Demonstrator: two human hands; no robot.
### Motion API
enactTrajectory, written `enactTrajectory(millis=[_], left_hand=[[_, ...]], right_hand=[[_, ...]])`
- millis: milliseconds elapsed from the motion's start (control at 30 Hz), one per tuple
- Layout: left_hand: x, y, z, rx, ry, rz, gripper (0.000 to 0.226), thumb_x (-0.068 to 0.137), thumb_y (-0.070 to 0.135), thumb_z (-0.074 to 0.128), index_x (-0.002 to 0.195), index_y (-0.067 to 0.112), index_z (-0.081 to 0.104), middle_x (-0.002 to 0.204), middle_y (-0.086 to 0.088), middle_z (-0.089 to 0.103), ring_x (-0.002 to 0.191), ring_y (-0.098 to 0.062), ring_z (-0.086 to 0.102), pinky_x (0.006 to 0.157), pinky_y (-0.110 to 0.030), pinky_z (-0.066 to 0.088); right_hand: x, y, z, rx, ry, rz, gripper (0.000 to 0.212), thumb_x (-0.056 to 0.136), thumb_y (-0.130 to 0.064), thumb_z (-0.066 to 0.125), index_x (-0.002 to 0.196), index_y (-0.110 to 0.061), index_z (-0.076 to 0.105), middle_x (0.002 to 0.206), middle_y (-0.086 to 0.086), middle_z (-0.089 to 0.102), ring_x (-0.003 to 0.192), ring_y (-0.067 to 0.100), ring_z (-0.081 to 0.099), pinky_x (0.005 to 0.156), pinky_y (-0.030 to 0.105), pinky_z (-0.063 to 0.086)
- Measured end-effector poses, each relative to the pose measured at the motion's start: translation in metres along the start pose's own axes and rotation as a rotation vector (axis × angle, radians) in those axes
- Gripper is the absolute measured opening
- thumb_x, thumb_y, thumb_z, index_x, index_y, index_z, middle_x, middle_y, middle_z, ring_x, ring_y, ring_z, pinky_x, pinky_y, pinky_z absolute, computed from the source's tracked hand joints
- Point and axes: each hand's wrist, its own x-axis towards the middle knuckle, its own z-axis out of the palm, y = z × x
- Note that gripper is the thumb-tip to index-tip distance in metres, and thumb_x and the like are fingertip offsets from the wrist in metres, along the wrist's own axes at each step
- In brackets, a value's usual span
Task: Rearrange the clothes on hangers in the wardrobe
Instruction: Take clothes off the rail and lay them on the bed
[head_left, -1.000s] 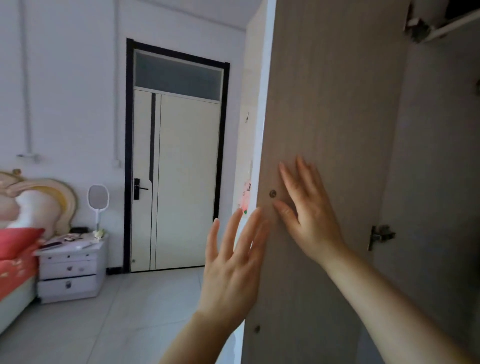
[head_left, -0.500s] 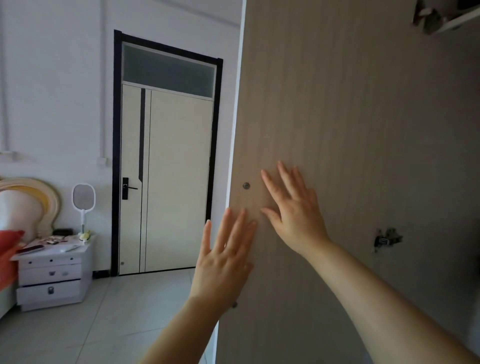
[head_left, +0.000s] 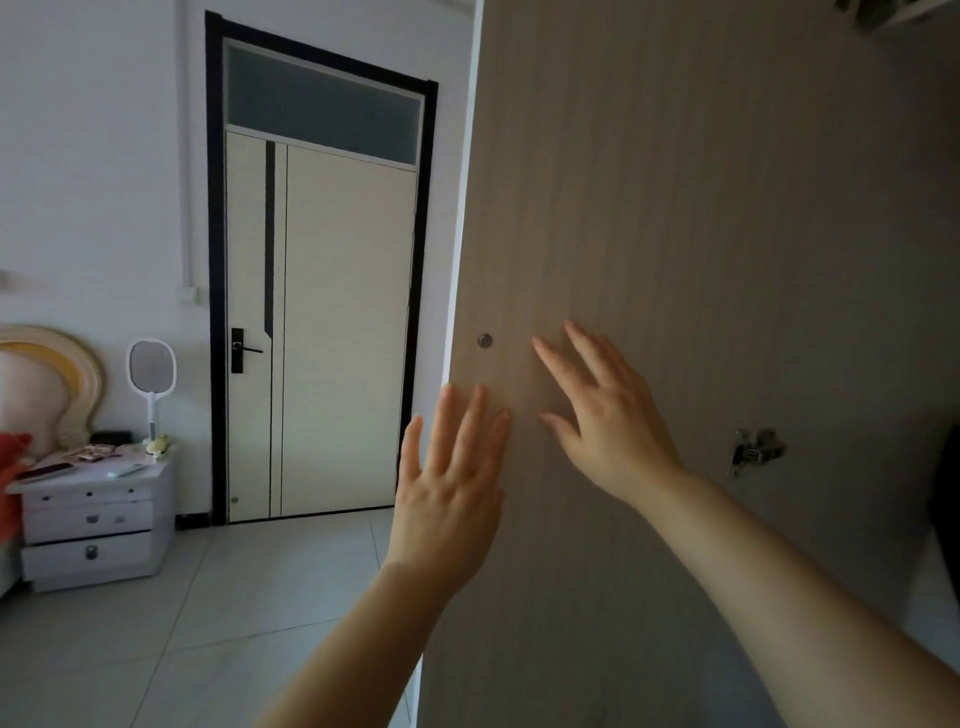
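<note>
A tall beige wardrobe door (head_left: 701, 234) fills the right half of the view, seen from its inner face, with a small round metal screw head (head_left: 484, 340) near its left edge and a metal hinge (head_left: 753, 452) further right. My right hand (head_left: 602, 410) lies flat against the panel with straight, spread fingers. My left hand (head_left: 449, 488) is raised at the door's left edge, fingers straight and pointing up. No clothes or hangers are visible.
A cream room door (head_left: 322, 327) in a black frame stands shut at the back. A white bedside chest (head_left: 91, 519) with small items and a standing racket-shaped swatter (head_left: 151, 374) is at the left, beside a bed headboard (head_left: 47, 379). Grey tiled floor (head_left: 208, 623) lies between.
The wardrobe door has swung to the left and now covers more of the view, with both flat hands following it; the opening on the right is no longer seen.
</note>
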Motion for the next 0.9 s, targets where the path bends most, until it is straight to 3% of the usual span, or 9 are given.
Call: enactTrajectory(millis=[100,267,533,600,667,767,833,900], left_hand=[[0.002,0.018,-0.009,-0.040,-0.009,-0.053,0.075,0.058,0.028,0.083,0.125,0.008,0.058,0.132,-0.017,0.053,0.128,-0.042,0.040,0.101,-0.058,0.022],[0.006,0.068,-0.018,-0.124,-0.077,0.010,0.065,0.063,0.030,0.080,0.122,0.009,0.060,0.128,-0.015,0.057,0.124,-0.037,0.048,0.100,-0.058,0.030],[0.011,0.167,-0.022,-0.353,-0.237,0.068,0.063,0.058,0.034,0.084,0.112,0.008,0.066,0.115,-0.013,0.064,0.112,-0.033,0.058,0.092,-0.052,0.044],[0.012,0.191,-0.021,-0.412,-0.274,0.079,0.064,0.068,0.037,0.077,0.122,0.009,0.059,0.126,-0.012,0.057,0.121,-0.031,0.050,0.100,-0.052,0.038],[0.012,0.214,-0.018,-0.457,-0.302,0.095,0.064,0.085,0.042,0.057,0.139,0.015,0.039,0.144,-0.007,0.038,0.137,-0.026,0.029,0.111,-0.047,0.018],[0.014,0.245,-0.013,-0.543,-0.272,0.095,0.063,0.091,0.047,0.043,0.145,0.020,0.025,0.150,-0.001,0.025,0.140,-0.020,0.016,0.113,-0.041,0.006],[0.020,0.261,-0.014,-0.582,-0.287,0.124,0.062,0.089,0.045,0.049,0.142,0.018,0.033,0.147,-0.003,0.033,0.138,-0.022,0.024,0.112,-0.043,0.014],[0.029,0.277,-0.013,-0.635,-0.275,0.152,0.060,0.079,0.038,0.068,0.130,0.011,0.051,0.134,-0.010,0.051,0.127,-0.029,0.044,0.104,-0.048,0.032]], right_hand=[[-0.024,0.015,-0.012,-0.018,-0.019,0.064,0.069,0.086,-0.025,0.064,0.145,-0.025,0.029,0.149,0.010,0.030,0.135,0.029,0.030,0.110,0.042,0.029],[-0.072,0.046,-0.038,-0.092,-0.078,0.169,0.065,0.082,-0.023,0.067,0.141,-0.019,0.039,0.139,0.011,0.043,0.126,0.029,0.042,0.103,0.040,0.035],[-0.150,0.099,-0.096,-0.177,-0.176,0.357,0.057,0.084,-0.023,0.064,0.137,-0.016,0.045,0.139,0.007,0.042,0.126,0.026,0.041,0.107,0.037,0.033],[-0.166,0.112,-0.112,-0.223,-0.198,0.384,0.056,0.088,-0.027,0.060,0.140,-0.018,0.040,0.143,0.005,0.038,0.129,0.024,0.037,0.108,0.033,0.030],[-0.179,0.123,-0.125,-0.256,-0.216,0.404,0.057,0.090,-0.031,0.056,0.142,-0.021,0.035,0.145,0.002,0.033,0.132,0.022,0.033,0.109,0.032,0.028],[-0.194,0.137,-0.143,-0.299,-0.235,0.429,0.058,0.092,-0.034,0.053,0.144,-0.023,0.030,0.147,0.001,0.029,0.134,0.021,0.029,0.111,0.034,0.026],[-0.201,0.146,-0.153,-0.343,-0.236,0.434,0.057,0.093,-0.035,0.052,0.144,-0.023,0.030,0.147,0.001,0.029,0.134,0.021,0.029,0.112,0.033,0.025],[-0.205,0.155,-0.162,-0.393,-0.229,0.445,0.057,0.093,-0.035,0.051,0.144,-0.024,0.030,0.147,0.001,0.030,0.134,0.020,0.028,0.111,0.031,0.023]])
